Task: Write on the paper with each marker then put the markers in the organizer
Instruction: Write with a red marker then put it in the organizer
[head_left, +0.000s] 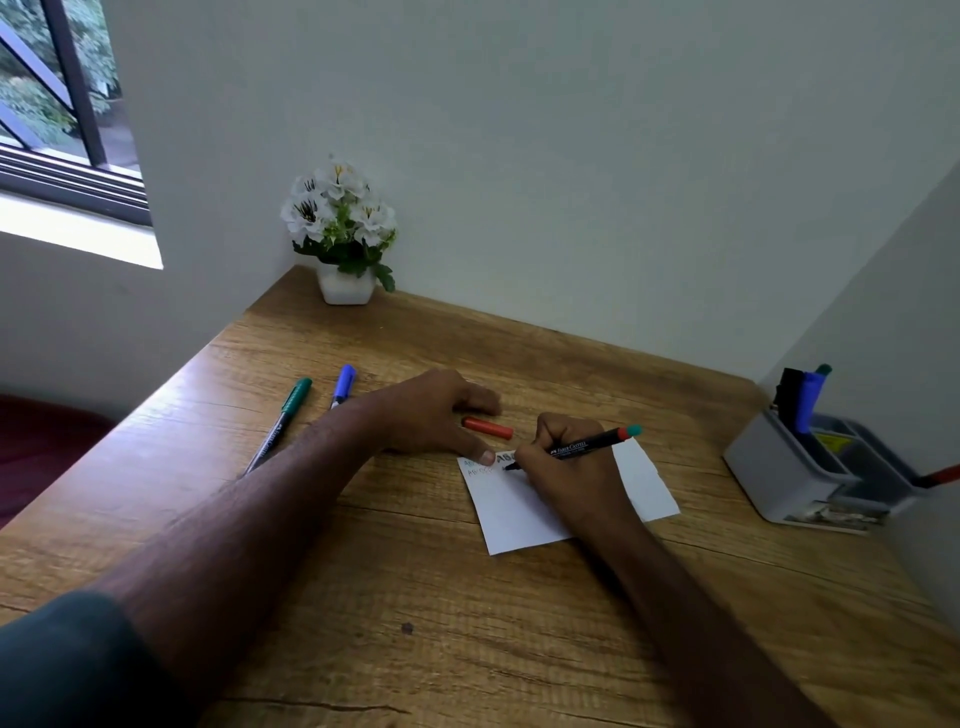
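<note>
Being thin and light, the paper (524, 514) is pinned by the flat left hand (436, 415); the slim rigid marker (571, 449) is pinched near its tip by the right hand (561, 467).

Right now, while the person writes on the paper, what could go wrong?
1. The loose red cap lies beside the left hand; a nudge might roll it away.
2. Only one fingertip pins the paper, so it may slip under the marker in the right hand.
3. The left forearm lies over the green marker, next to the blue marker; pulling back could drag them toward the desk edge.
</note>
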